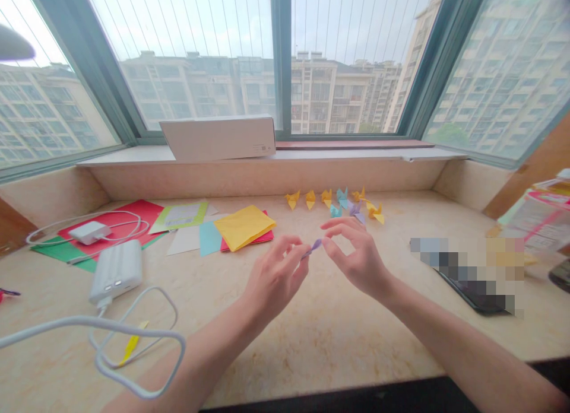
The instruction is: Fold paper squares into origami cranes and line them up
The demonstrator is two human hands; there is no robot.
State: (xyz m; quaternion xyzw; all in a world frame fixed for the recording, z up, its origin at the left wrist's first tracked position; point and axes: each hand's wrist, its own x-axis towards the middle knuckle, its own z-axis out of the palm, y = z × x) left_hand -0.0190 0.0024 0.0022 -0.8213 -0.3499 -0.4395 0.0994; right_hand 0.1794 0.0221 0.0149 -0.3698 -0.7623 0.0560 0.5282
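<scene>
A small, narrow piece of folded purple paper (315, 245) is held up above the countertop between my hands. My left hand (278, 267) is closed, pinching the lower left end of the paper between thumb and fingers. At its upper right end, my right hand (358, 253) curls thumb and forefinger close together on the tip, the other fingers bent above. Just beyond my right hand, several folded paper cranes stand near the back wall: yellow cranes (310, 199), blue cranes (342, 197) and a purple crane (355, 211).
Left of my hands lie a yellow paper sheet (244, 226), a light blue sheet (211, 238) and red paper (146, 214). A white power bank (116, 270) with a looping white cable (133, 330) sits at front left. At right are a dark phone (476, 291) and a clear plastic container (541, 217).
</scene>
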